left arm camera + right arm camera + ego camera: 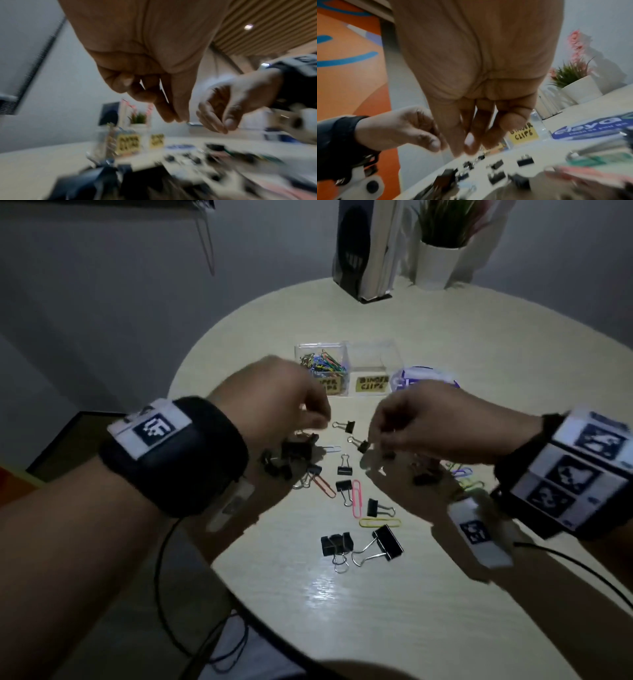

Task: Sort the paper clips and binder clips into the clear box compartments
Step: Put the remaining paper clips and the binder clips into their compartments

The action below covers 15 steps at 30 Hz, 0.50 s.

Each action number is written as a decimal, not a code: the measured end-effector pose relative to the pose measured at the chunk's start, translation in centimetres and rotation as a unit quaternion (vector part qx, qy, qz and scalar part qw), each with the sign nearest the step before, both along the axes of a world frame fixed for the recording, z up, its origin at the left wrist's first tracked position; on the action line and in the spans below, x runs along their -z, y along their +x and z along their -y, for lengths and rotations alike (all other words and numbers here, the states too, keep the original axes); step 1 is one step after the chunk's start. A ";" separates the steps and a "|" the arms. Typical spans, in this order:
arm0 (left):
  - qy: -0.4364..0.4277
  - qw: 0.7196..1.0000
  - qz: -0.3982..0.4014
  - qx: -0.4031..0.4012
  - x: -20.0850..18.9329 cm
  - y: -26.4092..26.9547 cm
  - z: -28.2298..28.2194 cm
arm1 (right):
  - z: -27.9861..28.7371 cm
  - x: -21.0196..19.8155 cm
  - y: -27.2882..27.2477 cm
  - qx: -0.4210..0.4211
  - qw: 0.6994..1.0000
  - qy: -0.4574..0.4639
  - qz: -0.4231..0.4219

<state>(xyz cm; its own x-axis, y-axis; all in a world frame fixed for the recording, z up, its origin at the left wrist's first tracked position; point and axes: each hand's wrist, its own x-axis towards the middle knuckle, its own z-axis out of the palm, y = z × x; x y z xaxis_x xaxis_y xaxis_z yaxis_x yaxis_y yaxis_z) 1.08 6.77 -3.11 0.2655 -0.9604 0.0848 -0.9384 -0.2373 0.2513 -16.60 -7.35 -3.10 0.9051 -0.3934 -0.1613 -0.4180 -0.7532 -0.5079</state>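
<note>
Black binder clips (344,469) and coloured paper clips (357,498) lie scattered in the middle of the round table (376,611). Behind them stands the clear box (346,347). Its left compartment (322,361) holds a heap of coloured paper clips, and its right compartment (373,357), labelled binder clips, looks empty. My left hand (318,419) (178,120) hovers over the pile's left side, thumb and fingertips pinched together. My right hand (375,440) (465,150) hovers over the right side, pinched likewise. Nothing shows between either hand's fingertips. Both wrist views are blurred.
A blue and white packet (424,378) lies right of the box. At the table's far edge are a white plant pot (435,265) and a black file holder (359,251). Two large binder clips (387,542) lie nearest me. The table's rim curves close on the left.
</note>
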 end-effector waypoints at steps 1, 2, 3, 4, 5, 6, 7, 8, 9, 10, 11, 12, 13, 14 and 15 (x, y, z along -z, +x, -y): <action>0.050 0.997 0.032 0.047 0.8 -1.2 -0.8 | -0.9 0.6 -1.2 -0.019 0.999 -0.018 -0.036; 0.086 0.991 0.064 0.081 1.6 -2.2 -1.3 | -1.6 1.0 -2.1 -0.027 0.997 -0.040 -0.059; 0.114 0.985 0.088 0.097 2.3 -3.0 -1.6 | -2.1 1.5 -2.8 -0.029 0.995 -0.059 -0.068; 0.134 0.980 0.102 0.106 2.9 -3.3 -1.8 | -2.6 1.9 -3.4 -0.023 0.995 -0.070 -0.073; 0.148 0.976 0.113 0.111 3.2 -3.4 -1.8 | -2.9 2.3 -3.9 -0.015 0.994 -0.074 -0.074; 0.155 0.973 0.124 0.115 3.4 -3.4 -1.8 | -3.2 2.5 -4.2 -0.010 0.995 -0.073 -0.067; 0.158 0.971 0.135 0.117 3.4 -3.5 -1.8 | -3.4 2.7 -4.5 -0.016 0.996 -0.070 -0.053; 0.159 0.970 0.140 0.121 3.5 -3.4 -1.7 | -3.7 2.7 -4.6 -0.029 0.997 -0.062 -0.045; 0.160 0.969 0.141 0.124 3.4 -3.4 -1.7 | -3.9 2.7 -4.6 -0.049 0.996 -0.053 -0.045; 0.162 0.968 0.143 0.128 3.4 -3.4 -1.6 | -4.1 2.6 -4.6 -0.069 0.995 -0.051 -0.054; 0.165 0.967 0.145 0.130 3.4 -3.5 -1.4 | -4.2 2.7 -4.6 -0.085 0.993 -0.060 -0.063; 0.164 0.966 0.148 0.133 3.3 -3.6 -1.3 | -4.3 2.8 -4.6 -0.091 0.991 -0.073 -0.070; 0.158 0.967 0.147 0.132 3.3 -3.7 -1.3 | -4.3 3.0 -4.6 -0.091 0.990 -0.085 -0.070; 0.136 0.974 0.131 0.125 3.2 -3.8 -1.3 | -4.2 3.1 -4.7 -0.093 0.989 -0.094 -0.066; 0.110 0.983 0.101 0.103 2.9 -4.2 -1.4 | -4.2 3.2 -4.8 -0.097 0.988 -0.102 -0.060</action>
